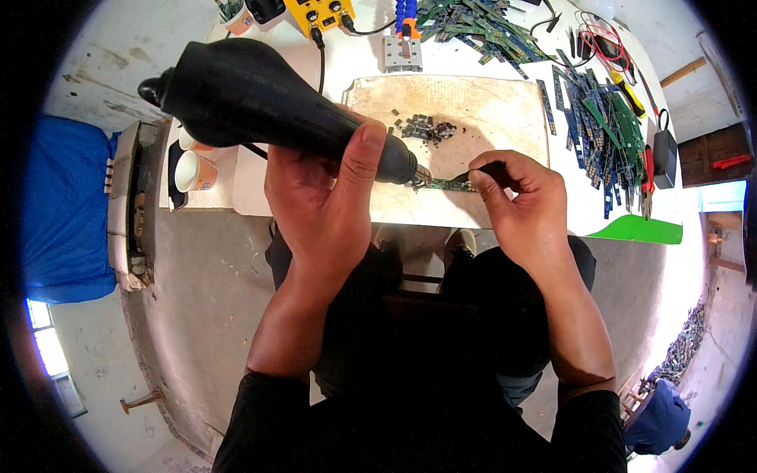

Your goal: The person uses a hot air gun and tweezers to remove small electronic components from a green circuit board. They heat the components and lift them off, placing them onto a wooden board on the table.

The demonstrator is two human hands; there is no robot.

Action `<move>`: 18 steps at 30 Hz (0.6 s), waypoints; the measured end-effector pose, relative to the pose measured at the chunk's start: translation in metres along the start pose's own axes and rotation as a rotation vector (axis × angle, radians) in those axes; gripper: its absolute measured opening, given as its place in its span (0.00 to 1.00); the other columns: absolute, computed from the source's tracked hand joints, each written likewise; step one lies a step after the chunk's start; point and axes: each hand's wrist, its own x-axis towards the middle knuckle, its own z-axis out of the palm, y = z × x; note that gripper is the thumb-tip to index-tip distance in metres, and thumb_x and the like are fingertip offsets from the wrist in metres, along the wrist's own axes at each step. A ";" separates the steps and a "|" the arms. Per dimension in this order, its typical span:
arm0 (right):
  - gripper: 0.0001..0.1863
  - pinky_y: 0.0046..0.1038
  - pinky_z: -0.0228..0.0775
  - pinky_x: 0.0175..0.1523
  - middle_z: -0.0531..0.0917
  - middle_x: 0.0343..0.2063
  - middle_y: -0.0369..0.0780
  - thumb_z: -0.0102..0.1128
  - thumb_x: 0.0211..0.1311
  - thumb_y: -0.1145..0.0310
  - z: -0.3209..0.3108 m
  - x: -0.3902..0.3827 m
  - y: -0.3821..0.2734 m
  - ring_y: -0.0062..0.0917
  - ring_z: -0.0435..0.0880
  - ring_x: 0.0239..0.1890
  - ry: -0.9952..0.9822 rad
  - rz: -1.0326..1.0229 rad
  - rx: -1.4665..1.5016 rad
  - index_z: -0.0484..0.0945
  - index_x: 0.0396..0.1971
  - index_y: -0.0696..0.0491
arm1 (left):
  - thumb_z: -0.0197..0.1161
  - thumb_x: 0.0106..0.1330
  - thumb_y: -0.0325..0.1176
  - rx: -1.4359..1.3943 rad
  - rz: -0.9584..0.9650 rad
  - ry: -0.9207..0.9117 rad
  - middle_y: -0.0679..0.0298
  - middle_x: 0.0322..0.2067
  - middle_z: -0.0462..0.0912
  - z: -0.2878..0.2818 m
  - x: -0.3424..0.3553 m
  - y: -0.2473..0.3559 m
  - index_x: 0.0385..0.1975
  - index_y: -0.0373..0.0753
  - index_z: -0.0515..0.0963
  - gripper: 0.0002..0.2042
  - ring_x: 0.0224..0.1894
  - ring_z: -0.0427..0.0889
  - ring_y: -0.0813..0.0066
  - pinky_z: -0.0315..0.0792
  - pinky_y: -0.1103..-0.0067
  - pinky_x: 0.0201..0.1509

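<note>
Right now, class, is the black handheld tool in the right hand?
No, the left hand grips the black handheld tool, while the right hand is near the green strip.

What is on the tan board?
Small dark pieces lie scattered on the tan board. The left hand, right hand and black tool cover parts of it; what's beneath is hidden.
</note>
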 end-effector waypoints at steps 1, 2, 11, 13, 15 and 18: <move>0.04 0.20 0.76 0.41 0.88 0.29 0.37 0.69 0.67 0.80 0.000 0.000 0.001 0.14 0.85 0.33 0.001 -0.005 0.004 0.86 0.40 0.60 | 0.67 0.76 0.32 0.005 -0.002 -0.003 0.62 0.40 0.86 0.000 0.000 -0.001 0.50 0.36 0.76 0.11 0.32 0.79 0.83 0.72 0.85 0.28; 0.04 0.20 0.76 0.41 0.88 0.29 0.37 0.69 0.67 0.80 0.001 0.000 0.002 0.14 0.85 0.33 0.002 -0.010 0.008 0.86 0.40 0.60 | 0.67 0.75 0.32 0.010 -0.004 -0.006 0.61 0.40 0.86 0.000 0.000 -0.001 0.50 0.36 0.76 0.11 0.32 0.79 0.83 0.72 0.85 0.28; 0.06 0.27 0.77 0.38 0.88 0.32 0.46 0.69 0.63 0.80 0.000 0.001 0.002 0.29 0.88 0.31 -0.014 -0.024 -0.012 0.86 0.40 0.58 | 0.68 0.75 0.31 -0.009 -0.029 -0.031 0.60 0.41 0.86 0.001 0.000 -0.002 0.52 0.36 0.75 0.13 0.33 0.81 0.82 0.75 0.84 0.28; 0.06 0.28 0.77 0.38 0.88 0.32 0.46 0.69 0.63 0.80 0.000 0.001 0.004 0.30 0.88 0.31 -0.012 -0.029 -0.008 0.86 0.40 0.58 | 0.68 0.74 0.31 0.008 -0.038 -0.028 0.60 0.41 0.86 0.001 0.000 -0.002 0.52 0.36 0.75 0.13 0.33 0.81 0.82 0.75 0.83 0.28; 0.06 0.28 0.77 0.38 0.88 0.32 0.46 0.69 0.63 0.79 0.001 0.001 0.007 0.30 0.88 0.31 -0.006 -0.040 -0.010 0.86 0.40 0.57 | 0.68 0.74 0.31 0.026 -0.044 -0.031 0.60 0.41 0.86 0.000 0.000 -0.001 0.52 0.35 0.75 0.13 0.32 0.81 0.82 0.75 0.83 0.28; 0.06 0.28 0.78 0.39 0.88 0.33 0.46 0.69 0.63 0.79 0.000 0.001 0.005 0.31 0.88 0.31 -0.009 -0.030 -0.029 0.86 0.40 0.57 | 0.68 0.75 0.31 0.043 -0.039 -0.041 0.61 0.41 0.86 -0.001 0.001 -0.001 0.51 0.35 0.75 0.12 0.32 0.80 0.82 0.74 0.83 0.28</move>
